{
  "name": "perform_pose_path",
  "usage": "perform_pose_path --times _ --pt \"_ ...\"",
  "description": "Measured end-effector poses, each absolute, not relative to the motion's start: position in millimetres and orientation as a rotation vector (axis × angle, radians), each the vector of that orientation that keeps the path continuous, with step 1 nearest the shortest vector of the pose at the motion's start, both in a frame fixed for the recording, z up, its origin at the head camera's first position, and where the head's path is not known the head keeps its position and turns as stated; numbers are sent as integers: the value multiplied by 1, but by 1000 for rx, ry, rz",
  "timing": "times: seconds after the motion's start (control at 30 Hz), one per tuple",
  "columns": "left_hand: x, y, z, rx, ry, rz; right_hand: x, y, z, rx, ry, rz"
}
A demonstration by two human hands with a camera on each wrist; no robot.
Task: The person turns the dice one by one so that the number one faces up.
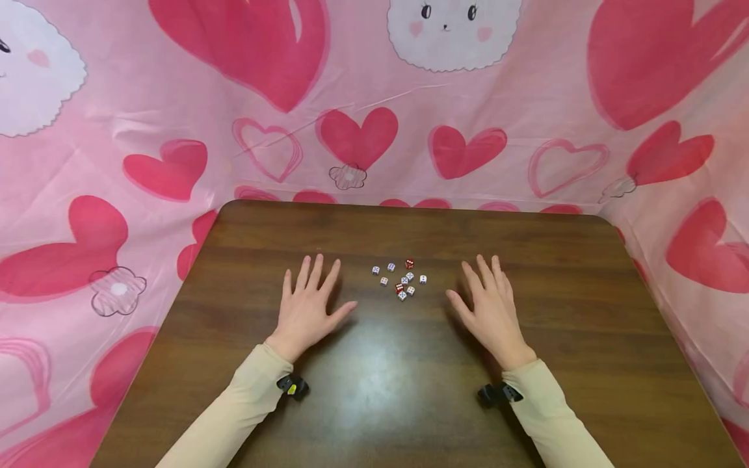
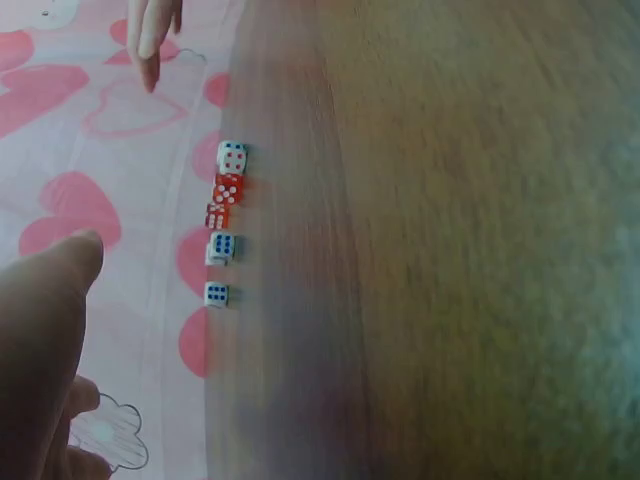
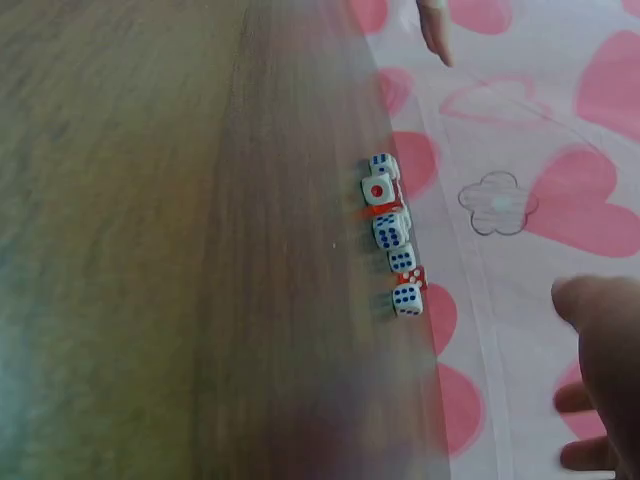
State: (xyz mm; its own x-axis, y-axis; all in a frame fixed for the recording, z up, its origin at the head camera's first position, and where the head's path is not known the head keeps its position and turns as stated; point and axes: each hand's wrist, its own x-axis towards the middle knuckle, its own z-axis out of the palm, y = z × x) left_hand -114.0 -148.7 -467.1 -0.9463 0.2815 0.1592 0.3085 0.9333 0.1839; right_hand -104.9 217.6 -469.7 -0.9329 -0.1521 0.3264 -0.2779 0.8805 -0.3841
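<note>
Several small dice lie loosely grouped on the brown table, most of them white, such as the white die (image 1: 376, 270) at the group's left side. A red die (image 1: 409, 263) sits at the back of the group and another red die (image 1: 400, 288) is nearer the front among white ones. To the left of the dice, my left hand (image 1: 307, 309) is spread with its palm down, holding nothing. My right hand (image 1: 488, 312) is spread likewise on the right side, thumb toward the dice. Both wrist views show the dice (image 2: 222, 246) beyond the thumb, apart from the fingers.
The wooden table (image 1: 386, 416) has rounded back corners. Pink cloth (image 1: 409, 104) printed with hearts and white faces hangs behind it and along both sides. A dark strapped device (image 1: 292, 386) is on the left wrist, and a similar device (image 1: 499, 394) on the right.
</note>
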Motion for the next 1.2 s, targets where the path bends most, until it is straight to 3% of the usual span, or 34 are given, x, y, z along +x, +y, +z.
perform_pose_path --times 0.6,1.2 --pt "-110 -145 -460 -481 -2843 -367 -163 197 -473 501 -2990 853" --pt "-109 -146 -459 -475 -2859 -345 -178 181 -484 472 -3020 1015"
